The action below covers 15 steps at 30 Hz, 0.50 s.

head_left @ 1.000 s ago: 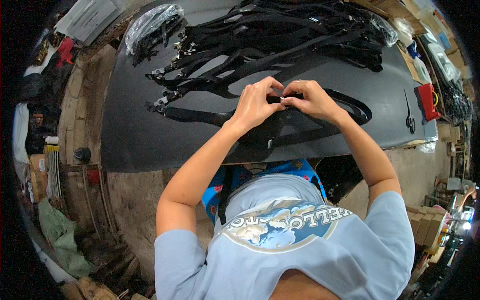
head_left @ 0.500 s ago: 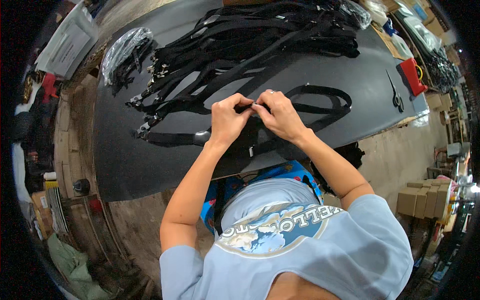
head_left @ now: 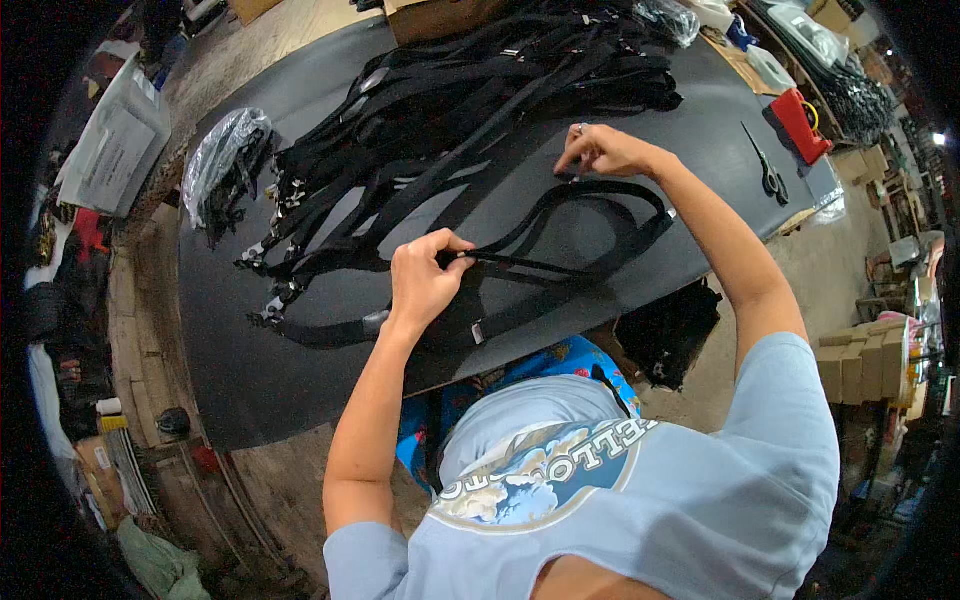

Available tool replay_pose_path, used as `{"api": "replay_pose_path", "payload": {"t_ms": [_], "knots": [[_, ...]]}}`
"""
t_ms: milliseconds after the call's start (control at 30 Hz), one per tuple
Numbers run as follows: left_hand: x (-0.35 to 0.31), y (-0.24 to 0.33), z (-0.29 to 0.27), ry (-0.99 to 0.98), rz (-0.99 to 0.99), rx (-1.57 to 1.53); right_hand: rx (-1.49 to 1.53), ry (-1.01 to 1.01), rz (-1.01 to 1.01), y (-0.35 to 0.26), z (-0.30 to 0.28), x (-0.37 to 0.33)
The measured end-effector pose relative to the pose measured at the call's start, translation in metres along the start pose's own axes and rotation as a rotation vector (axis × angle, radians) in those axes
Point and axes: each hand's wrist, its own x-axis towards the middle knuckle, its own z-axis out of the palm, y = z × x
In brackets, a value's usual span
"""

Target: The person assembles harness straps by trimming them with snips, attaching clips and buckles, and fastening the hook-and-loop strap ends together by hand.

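A pair of black suspenders [head_left: 525, 315] with a metal slider [head_left: 477, 331] lies along the near side of the dark table, one strap bent into a loop [head_left: 655, 205] to the right. My left hand [head_left: 425, 280] is closed, pinching a thin part of this strap between thumb and fingertips. Further right and farther back, my right hand [head_left: 608, 152] hovers over the top of the loop, index finger reaching out and the others loosely bent. Just below its fingertips a small metal piece [head_left: 574, 181] shows on the strap. Metal clips [head_left: 272, 310] end the suspenders at the left.
A large heap of black suspenders [head_left: 480, 110] covers the back of the table [head_left: 225, 375]. At far left sits a clear plastic bag [head_left: 225, 150] with black pieces. Scissors [head_left: 768, 175] and a red holder [head_left: 798, 125] lie at the right. A cardboard box [head_left: 440, 18] stands behind.
My right hand has come away from my left and moved right and back to the loop. My left hand still pinches the strap. The whole view has shifted a little.
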Motion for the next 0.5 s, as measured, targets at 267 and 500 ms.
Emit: {"api": "replay_pose_path", "payload": {"t_ms": [267, 500], "knots": [[0.006, -0.001, 0.002, -0.014, -0.125, -0.056, 0.002, -0.083, -0.113, 0.024, 0.001, -0.011], [0.009, -0.011, -0.005, -0.067, -0.174, -0.202, 0.08, 0.063, -0.176, 0.029, 0.012, -0.024]]}}
